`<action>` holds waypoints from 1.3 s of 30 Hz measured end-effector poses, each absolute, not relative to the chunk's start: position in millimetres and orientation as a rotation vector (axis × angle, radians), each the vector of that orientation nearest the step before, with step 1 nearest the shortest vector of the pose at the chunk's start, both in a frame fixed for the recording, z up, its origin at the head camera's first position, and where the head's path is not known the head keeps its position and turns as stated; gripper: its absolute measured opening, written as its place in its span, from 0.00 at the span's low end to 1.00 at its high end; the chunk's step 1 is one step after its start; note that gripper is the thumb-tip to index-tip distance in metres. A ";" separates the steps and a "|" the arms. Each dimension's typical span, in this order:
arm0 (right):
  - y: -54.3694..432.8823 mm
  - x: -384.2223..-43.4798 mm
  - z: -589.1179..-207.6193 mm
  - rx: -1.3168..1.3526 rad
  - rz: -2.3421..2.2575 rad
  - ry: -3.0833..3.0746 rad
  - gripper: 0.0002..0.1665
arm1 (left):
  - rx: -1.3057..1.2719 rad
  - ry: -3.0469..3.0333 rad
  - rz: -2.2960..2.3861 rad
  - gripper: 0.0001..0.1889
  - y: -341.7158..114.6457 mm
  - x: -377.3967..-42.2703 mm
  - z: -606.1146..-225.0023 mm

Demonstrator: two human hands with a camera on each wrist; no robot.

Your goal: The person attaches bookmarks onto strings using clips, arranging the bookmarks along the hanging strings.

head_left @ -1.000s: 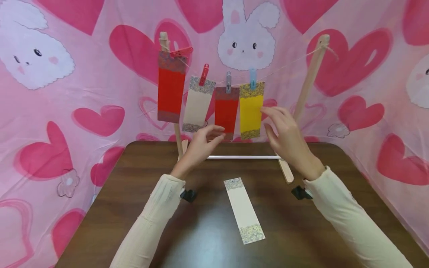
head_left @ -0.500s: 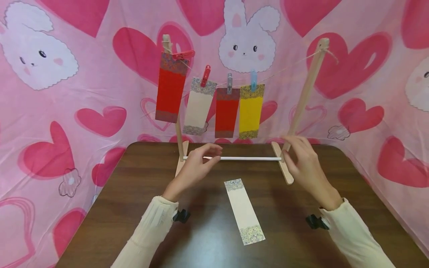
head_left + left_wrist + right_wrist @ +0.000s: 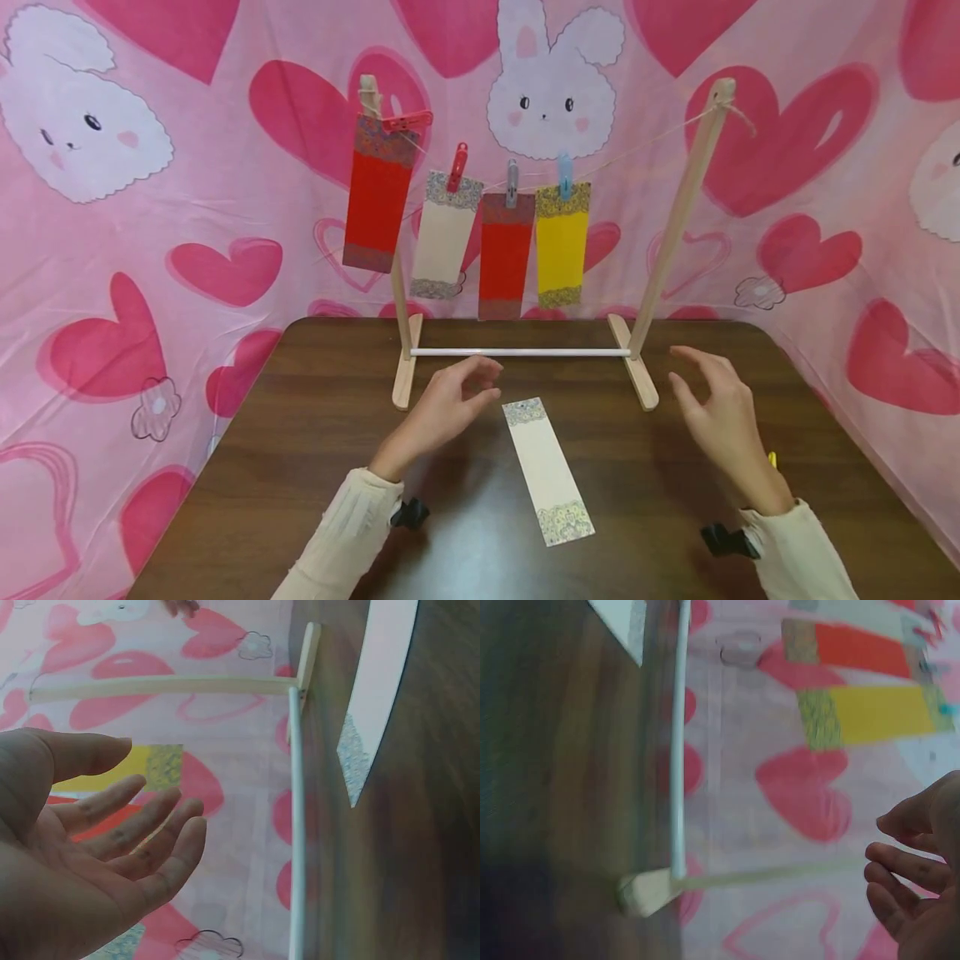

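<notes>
My left hand [image 3: 442, 406] hovers over the table left of a cream paper strip [image 3: 543, 467] with patterned ends, its fingers loosely bent and holding nothing. To the right of the wooden stand, my right hand [image 3: 723, 417] hangs in the air with thumb and fingers apart, also holding nothing. On the stand's string hang a red strip [image 3: 381, 200], a cream strip [image 3: 447, 237], another red strip [image 3: 504, 254] and a yellow strip [image 3: 561, 246]. Red pegs [image 3: 457, 167], a grey peg [image 3: 512, 183] and a blue peg [image 3: 566, 177] clip them.
The stand's right post [image 3: 678, 225] leans outward, and a white rod [image 3: 517, 352] joins its two feet near the table's back. A small yellow thing [image 3: 772, 460] shows partly behind the right wrist. Pink cloth with hearts and rabbits surrounds the brown table [image 3: 315, 467].
My right hand has left the yellow strip and moved down and right. My left hand has come down from the hanging strips to above the table. The strips sway slightly.
</notes>
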State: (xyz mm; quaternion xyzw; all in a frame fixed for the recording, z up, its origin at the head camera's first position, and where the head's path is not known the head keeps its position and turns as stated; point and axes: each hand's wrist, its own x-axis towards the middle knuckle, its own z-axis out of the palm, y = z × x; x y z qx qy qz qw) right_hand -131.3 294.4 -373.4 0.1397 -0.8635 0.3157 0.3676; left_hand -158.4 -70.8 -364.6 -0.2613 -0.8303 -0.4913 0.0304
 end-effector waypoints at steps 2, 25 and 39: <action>305.6 -121.9 -381.6 0.246 0.841 -2.250 0.24 | -0.807 -2.583 -1.514 0.15 -68.2 -158.5 -369.6; 387.5 -84.1 -457.2 -0.481 0.951 -2.386 0.16 | -0.960 -2.844 -1.256 0.20 -37.1 -158.5 -413.9; 400.9 -82.6 -466.9 -0.699 0.942 -2.281 0.16 | -1.099 -3.016 -0.960 0.22 -28.2 -147.9 -424.0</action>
